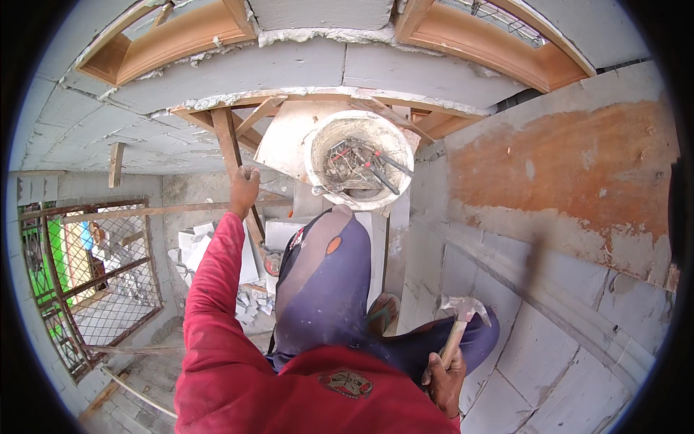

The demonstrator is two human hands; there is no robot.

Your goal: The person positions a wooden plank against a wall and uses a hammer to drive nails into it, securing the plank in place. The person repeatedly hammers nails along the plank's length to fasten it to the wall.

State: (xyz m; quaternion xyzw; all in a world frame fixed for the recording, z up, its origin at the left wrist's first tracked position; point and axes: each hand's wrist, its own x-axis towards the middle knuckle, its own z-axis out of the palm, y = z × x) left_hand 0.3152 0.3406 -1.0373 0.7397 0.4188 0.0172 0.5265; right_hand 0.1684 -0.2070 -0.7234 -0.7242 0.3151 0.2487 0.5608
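Head view: my right hand (442, 377) has its fingers clamped on the wooden-handled claw hammer (460, 318); left hand (244, 189) grips the slanted wooden brace (228, 141). I'd judge that hold should stay firm, swings short.

A building site: bare grey block walls (217, 79), unfinished wooden window frames (173, 36), a mortar-crusted bucket (359, 159)
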